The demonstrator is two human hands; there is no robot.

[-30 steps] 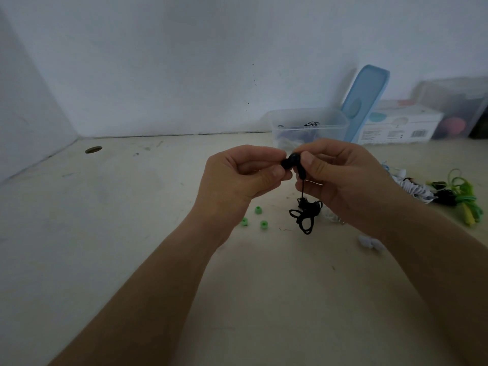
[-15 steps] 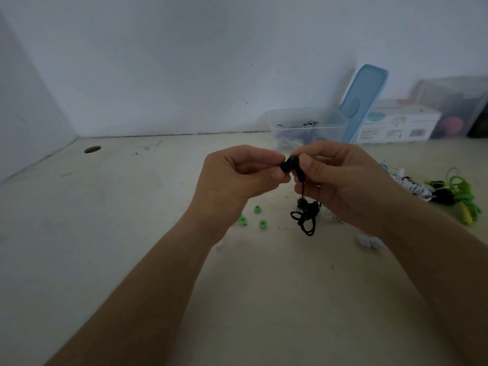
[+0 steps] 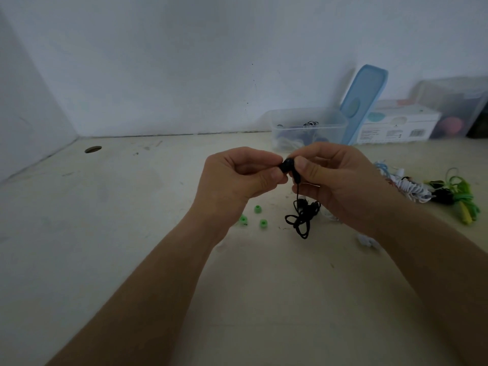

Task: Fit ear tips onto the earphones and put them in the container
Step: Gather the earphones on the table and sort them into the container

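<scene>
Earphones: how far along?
Done: some cables already lie in the clear container. In hand: left hand and right hand pinch a black earphone, tip hidden. Remaining: three green ear tips loose on the table; white earphones and green earphones wait unboxed.

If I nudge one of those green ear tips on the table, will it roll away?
Probably rolls: the green ear tips look small and round. Likely very light too, so a careless brush could scatter them across the table.

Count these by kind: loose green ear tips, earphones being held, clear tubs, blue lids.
Green ear tips: 3
Black earphone, held: 1
Clear tubs: 2
Blue lid: 1
Total: 7
</scene>
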